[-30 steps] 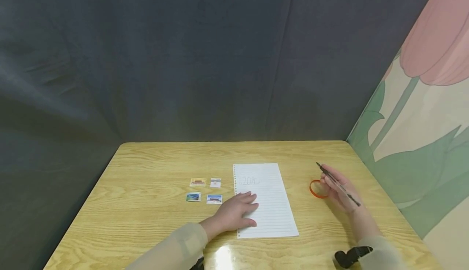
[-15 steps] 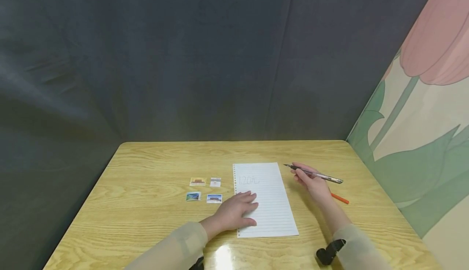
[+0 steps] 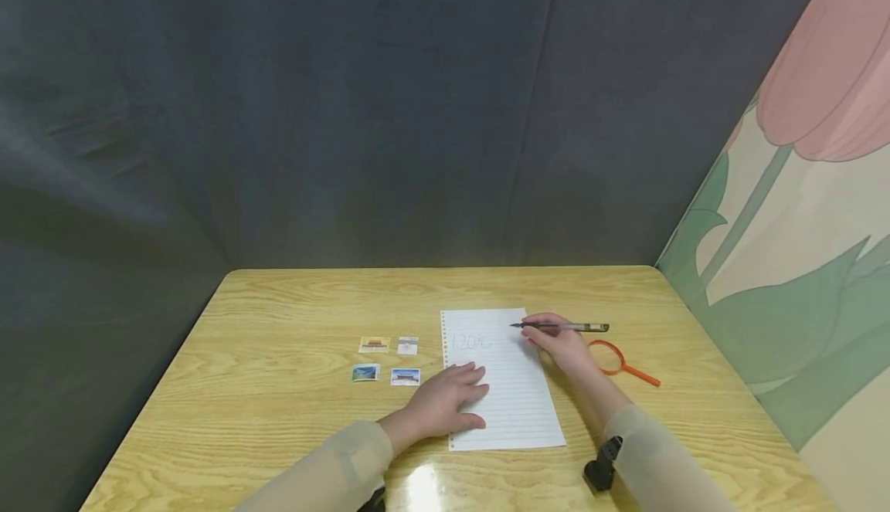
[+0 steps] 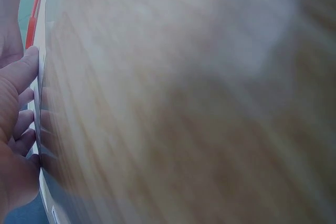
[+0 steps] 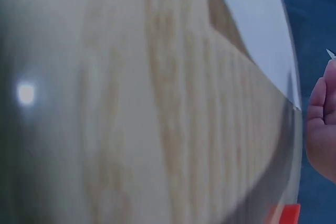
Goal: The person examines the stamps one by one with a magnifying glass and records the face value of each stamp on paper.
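A lined sheet of paper (image 3: 511, 411) with a punched left edge lies on the table, faint handwriting reading like "120" near its top. My left hand (image 3: 448, 402) rests on the sheet's left side, fingers spread and straight. In my right hand (image 3: 565, 342) a dark pen (image 3: 580, 327) is pinched between thumb and fingers, its tip pointing left over the sheet's upper right part. The left wrist view shows the left hand (image 4: 16, 119) flat along the surface. At the right edge of the right wrist view, the right hand (image 5: 323, 124) shows with the pen tip (image 5: 331, 54).
An orange-red magnifying glass (image 3: 623, 367) lies right of the sheet, close to the right forearm. Several small picture stamps (image 3: 405, 377) lie left of the sheet. The wooden table (image 3: 278, 419) is bordered by a dark curtain (image 3: 417, 149) behind and a flower-printed wall (image 3: 799, 327) at right.
My right hand has moved left with the pen, from over the magnifying glass to the sheet's upper right, uncovering the magnifying glass. The pen has swung closer to level. The left hand has stayed still.
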Motion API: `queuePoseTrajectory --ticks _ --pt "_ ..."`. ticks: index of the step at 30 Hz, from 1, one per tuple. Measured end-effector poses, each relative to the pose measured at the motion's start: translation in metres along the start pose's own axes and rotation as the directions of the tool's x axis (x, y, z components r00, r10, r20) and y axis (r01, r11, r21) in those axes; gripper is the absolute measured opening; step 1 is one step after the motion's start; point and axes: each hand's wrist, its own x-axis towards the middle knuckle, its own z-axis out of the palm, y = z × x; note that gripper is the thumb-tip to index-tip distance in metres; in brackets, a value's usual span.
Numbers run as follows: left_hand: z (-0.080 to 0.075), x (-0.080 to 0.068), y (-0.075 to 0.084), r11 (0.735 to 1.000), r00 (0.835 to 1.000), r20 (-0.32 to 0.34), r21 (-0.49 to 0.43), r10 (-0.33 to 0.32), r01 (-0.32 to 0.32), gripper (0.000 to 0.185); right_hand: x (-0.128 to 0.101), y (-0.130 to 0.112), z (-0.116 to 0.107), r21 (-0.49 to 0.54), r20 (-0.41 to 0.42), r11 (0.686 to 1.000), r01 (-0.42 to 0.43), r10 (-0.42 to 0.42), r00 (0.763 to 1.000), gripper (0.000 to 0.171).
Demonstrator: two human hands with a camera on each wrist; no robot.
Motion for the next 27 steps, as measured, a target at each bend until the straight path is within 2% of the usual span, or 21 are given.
queuePoseTrajectory --ticks 7,12,17,27 --pt "0.001 0.0 0.0 1.0 1.0 -0.014 -0.006 0.016 -0.016 0.06 0.01 0.014 0.01 -0.04 -0.011 0.999 0.035 -0.036 0.999 0.02" --pt "0.001 -0.001 0.0 0.999 0.999 -0.035 -0.008 0.032 -0.032 0.06 0.012 0.016 0.014 -0.153 0.003 0.984 0.095 -0.095 0.995 0.014" --pt "0.001 -0.002 -0.001 0.999 0.997 -0.062 -0.005 0.046 -0.047 0.06 0.014 0.016 0.017 -0.221 -0.012 0.971 0.089 -0.095 0.995 0.01" --pt "0.001 -0.001 -0.001 1.0 0.999 -0.039 -0.006 0.021 -0.021 0.06 0.02 0.019 0.021 -0.291 -0.024 0.949 0.119 -0.132 0.991 0.006"
